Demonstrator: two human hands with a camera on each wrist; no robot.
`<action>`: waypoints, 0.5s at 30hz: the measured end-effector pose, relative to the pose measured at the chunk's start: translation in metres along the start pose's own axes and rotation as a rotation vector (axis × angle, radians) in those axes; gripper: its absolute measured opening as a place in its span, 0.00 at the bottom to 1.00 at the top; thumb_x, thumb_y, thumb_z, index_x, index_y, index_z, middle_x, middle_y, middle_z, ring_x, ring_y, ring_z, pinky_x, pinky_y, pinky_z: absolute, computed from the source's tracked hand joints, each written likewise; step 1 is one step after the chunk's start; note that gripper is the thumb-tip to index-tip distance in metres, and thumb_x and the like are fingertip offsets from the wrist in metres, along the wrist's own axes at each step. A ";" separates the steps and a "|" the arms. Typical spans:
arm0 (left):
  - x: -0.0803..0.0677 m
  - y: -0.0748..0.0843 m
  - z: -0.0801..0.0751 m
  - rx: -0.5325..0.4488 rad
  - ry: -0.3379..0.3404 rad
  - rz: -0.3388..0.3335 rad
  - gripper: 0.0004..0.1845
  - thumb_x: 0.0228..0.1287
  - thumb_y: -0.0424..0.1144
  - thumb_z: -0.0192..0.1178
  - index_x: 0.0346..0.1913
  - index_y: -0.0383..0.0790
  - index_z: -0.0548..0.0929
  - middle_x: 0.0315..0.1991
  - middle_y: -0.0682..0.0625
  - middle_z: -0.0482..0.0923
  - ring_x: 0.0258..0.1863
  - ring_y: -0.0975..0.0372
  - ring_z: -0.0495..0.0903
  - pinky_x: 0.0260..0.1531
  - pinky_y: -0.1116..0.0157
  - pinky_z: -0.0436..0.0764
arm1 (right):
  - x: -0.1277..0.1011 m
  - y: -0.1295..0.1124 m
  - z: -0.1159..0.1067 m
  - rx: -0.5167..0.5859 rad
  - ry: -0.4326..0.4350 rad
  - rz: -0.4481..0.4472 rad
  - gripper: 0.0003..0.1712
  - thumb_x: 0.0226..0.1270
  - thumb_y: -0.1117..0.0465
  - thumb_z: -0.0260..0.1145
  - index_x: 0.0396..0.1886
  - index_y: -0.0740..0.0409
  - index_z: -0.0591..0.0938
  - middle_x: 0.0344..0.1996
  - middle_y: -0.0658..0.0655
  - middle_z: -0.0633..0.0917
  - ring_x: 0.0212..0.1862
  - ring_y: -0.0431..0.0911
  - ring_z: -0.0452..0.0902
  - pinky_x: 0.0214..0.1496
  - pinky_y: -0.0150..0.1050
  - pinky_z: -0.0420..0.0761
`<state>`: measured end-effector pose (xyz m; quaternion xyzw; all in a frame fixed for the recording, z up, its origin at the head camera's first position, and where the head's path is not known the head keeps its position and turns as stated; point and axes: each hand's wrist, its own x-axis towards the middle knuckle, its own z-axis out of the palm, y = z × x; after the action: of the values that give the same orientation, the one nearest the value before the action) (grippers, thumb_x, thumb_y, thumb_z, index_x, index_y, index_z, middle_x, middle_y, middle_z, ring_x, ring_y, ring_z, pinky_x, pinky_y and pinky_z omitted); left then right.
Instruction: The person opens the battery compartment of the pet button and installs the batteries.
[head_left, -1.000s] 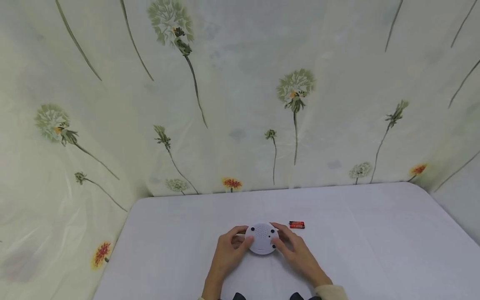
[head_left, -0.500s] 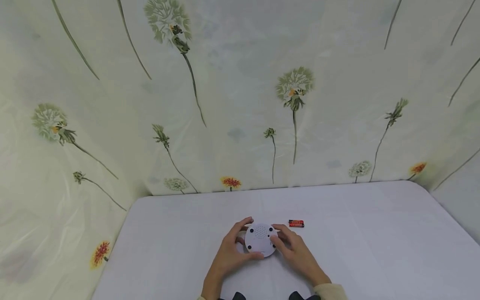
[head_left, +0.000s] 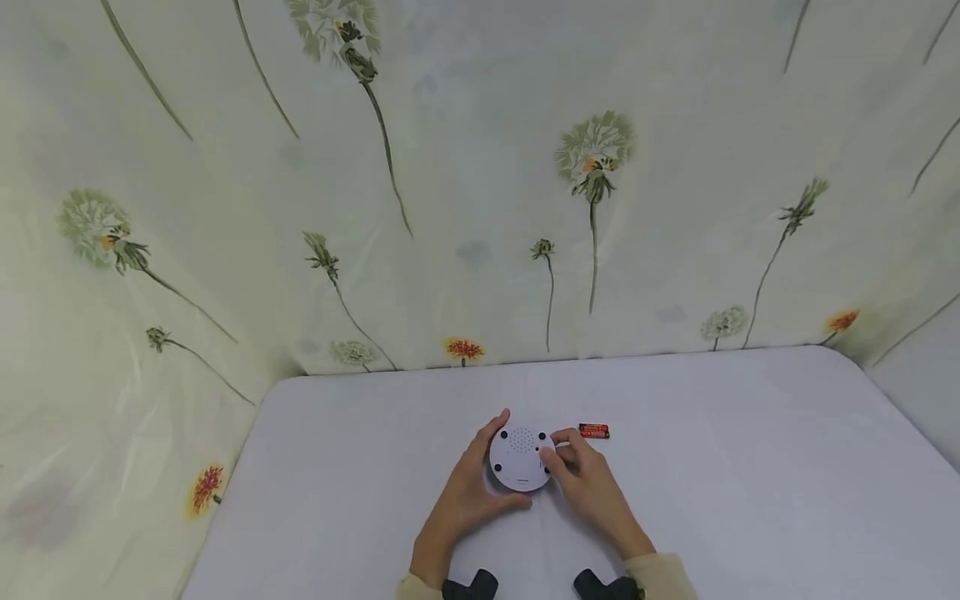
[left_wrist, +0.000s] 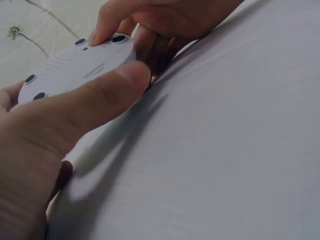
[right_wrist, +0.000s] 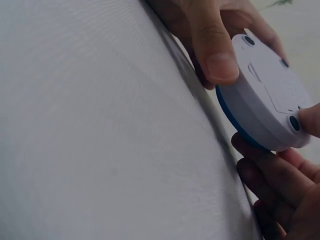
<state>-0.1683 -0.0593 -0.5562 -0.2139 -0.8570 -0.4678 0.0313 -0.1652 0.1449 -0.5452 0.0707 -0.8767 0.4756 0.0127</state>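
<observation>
Near the table's [head_left: 750, 467] front edge, the disc [head_left: 519, 457] is gripped between left hand [head_left: 459, 503] and right hand [head_left: 592, 487], tilted off the cloth.

A small red cylindrical battery [head_left: 593, 431] lies on its side on the pale lilac cloth-covered worktop [head_left: 750, 467], toward the middle; the cloth shows faint creases. Behind and to both sides hangs a cream curtain printed with green dandelion heads, long stems and small orange-red flowers [head_left: 465, 208], meeting the worktop's far edge.
</observation>
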 end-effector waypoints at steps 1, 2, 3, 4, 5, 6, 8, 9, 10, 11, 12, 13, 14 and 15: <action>0.001 0.000 0.000 0.011 0.005 0.009 0.61 0.35 0.49 0.78 0.73 0.62 0.50 0.72 0.68 0.53 0.71 0.69 0.56 0.69 0.59 0.62 | 0.001 -0.001 0.000 -0.001 0.000 0.008 0.18 0.68 0.44 0.57 0.48 0.49 0.73 0.37 0.44 0.88 0.52 0.42 0.79 0.59 0.50 0.72; 0.002 0.000 -0.001 0.020 0.008 0.013 0.60 0.35 0.49 0.78 0.72 0.62 0.51 0.72 0.68 0.54 0.71 0.69 0.57 0.68 0.59 0.63 | 0.001 -0.002 0.000 0.006 -0.001 0.019 0.17 0.68 0.44 0.58 0.48 0.50 0.74 0.38 0.45 0.88 0.52 0.43 0.79 0.60 0.51 0.71; 0.002 0.001 -0.001 0.027 0.011 0.014 0.59 0.36 0.49 0.78 0.72 0.63 0.52 0.71 0.68 0.55 0.71 0.69 0.58 0.68 0.57 0.64 | 0.001 -0.003 0.000 0.010 -0.002 0.030 0.17 0.68 0.45 0.58 0.48 0.50 0.74 0.39 0.46 0.88 0.53 0.43 0.78 0.60 0.51 0.71; 0.003 0.001 -0.001 0.042 0.016 0.018 0.58 0.36 0.49 0.78 0.72 0.63 0.53 0.71 0.67 0.57 0.70 0.68 0.60 0.66 0.56 0.66 | 0.001 -0.003 0.000 0.017 -0.003 0.042 0.17 0.68 0.45 0.59 0.47 0.50 0.74 0.39 0.47 0.88 0.53 0.44 0.78 0.59 0.51 0.71; 0.003 0.001 -0.001 0.054 0.022 0.022 0.58 0.36 0.50 0.78 0.72 0.62 0.54 0.70 0.67 0.59 0.69 0.68 0.62 0.65 0.54 0.68 | 0.001 -0.004 0.000 0.020 -0.004 0.050 0.16 0.68 0.46 0.59 0.47 0.50 0.74 0.40 0.47 0.88 0.53 0.44 0.78 0.59 0.51 0.71; 0.002 0.001 -0.001 0.069 0.027 0.026 0.58 0.36 0.50 0.78 0.72 0.61 0.54 0.70 0.66 0.60 0.68 0.67 0.63 0.63 0.53 0.69 | 0.001 -0.004 0.000 0.027 -0.004 0.060 0.16 0.68 0.46 0.59 0.47 0.49 0.74 0.40 0.48 0.88 0.53 0.43 0.78 0.59 0.50 0.71; 0.002 0.001 -0.001 0.098 0.041 0.033 0.57 0.36 0.52 0.78 0.72 0.60 0.56 0.68 0.64 0.63 0.66 0.66 0.66 0.61 0.51 0.69 | 0.001 -0.005 0.001 0.035 -0.004 0.066 0.15 0.68 0.47 0.59 0.48 0.49 0.74 0.40 0.48 0.88 0.53 0.43 0.78 0.58 0.49 0.71; 0.002 0.001 -0.001 0.117 0.050 0.036 0.57 0.36 0.53 0.78 0.72 0.59 0.56 0.68 0.64 0.64 0.66 0.66 0.66 0.61 0.51 0.69 | 0.001 -0.005 0.001 0.036 -0.004 0.066 0.16 0.68 0.46 0.59 0.48 0.49 0.74 0.40 0.48 0.88 0.52 0.43 0.77 0.58 0.49 0.71; 0.001 0.001 -0.001 0.138 0.060 0.043 0.57 0.35 0.54 0.77 0.72 0.58 0.56 0.67 0.63 0.65 0.65 0.65 0.67 0.60 0.50 0.69 | 0.001 -0.005 0.001 0.029 -0.003 0.056 0.16 0.68 0.46 0.58 0.48 0.49 0.74 0.41 0.48 0.88 0.52 0.43 0.78 0.57 0.48 0.71; 0.001 0.000 -0.001 0.150 0.067 0.044 0.57 0.36 0.55 0.77 0.72 0.57 0.56 0.67 0.62 0.65 0.65 0.65 0.67 0.61 0.50 0.68 | 0.001 -0.006 0.002 0.025 -0.002 0.052 0.17 0.68 0.45 0.58 0.49 0.49 0.74 0.41 0.48 0.88 0.52 0.43 0.78 0.57 0.48 0.72; 0.001 0.001 -0.001 0.160 0.074 0.042 0.57 0.35 0.56 0.77 0.72 0.58 0.56 0.67 0.61 0.66 0.65 0.64 0.67 0.61 0.51 0.67 | 0.001 -0.006 0.002 0.022 0.001 0.049 0.18 0.68 0.44 0.57 0.49 0.48 0.73 0.42 0.48 0.87 0.52 0.43 0.78 0.57 0.48 0.72; 0.001 0.000 -0.001 0.166 0.079 0.038 0.57 0.35 0.57 0.76 0.72 0.58 0.56 0.67 0.61 0.66 0.64 0.64 0.68 0.62 0.51 0.65 | 0.000 -0.007 0.002 0.012 0.004 0.039 0.19 0.68 0.43 0.56 0.50 0.48 0.73 0.43 0.49 0.87 0.52 0.43 0.78 0.57 0.48 0.72; 0.001 0.000 -0.002 0.172 0.081 0.032 0.57 0.35 0.59 0.76 0.72 0.58 0.57 0.67 0.61 0.66 0.64 0.64 0.68 0.63 0.52 0.65 | 0.000 -0.007 0.002 0.005 0.012 0.028 0.20 0.68 0.42 0.56 0.51 0.48 0.73 0.44 0.49 0.86 0.51 0.43 0.78 0.56 0.48 0.73; 0.001 0.000 -0.002 0.177 0.079 0.027 0.57 0.35 0.60 0.76 0.71 0.58 0.57 0.66 0.60 0.67 0.64 0.64 0.68 0.64 0.52 0.63 | 0.000 -0.008 0.002 -0.004 0.025 0.014 0.21 0.68 0.42 0.56 0.52 0.48 0.72 0.46 0.48 0.85 0.51 0.43 0.78 0.55 0.48 0.74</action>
<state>-0.1688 -0.0604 -0.5549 -0.2032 -0.8901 -0.3978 0.0902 -0.1636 0.1389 -0.5403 0.0586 -0.8779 0.4748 0.0207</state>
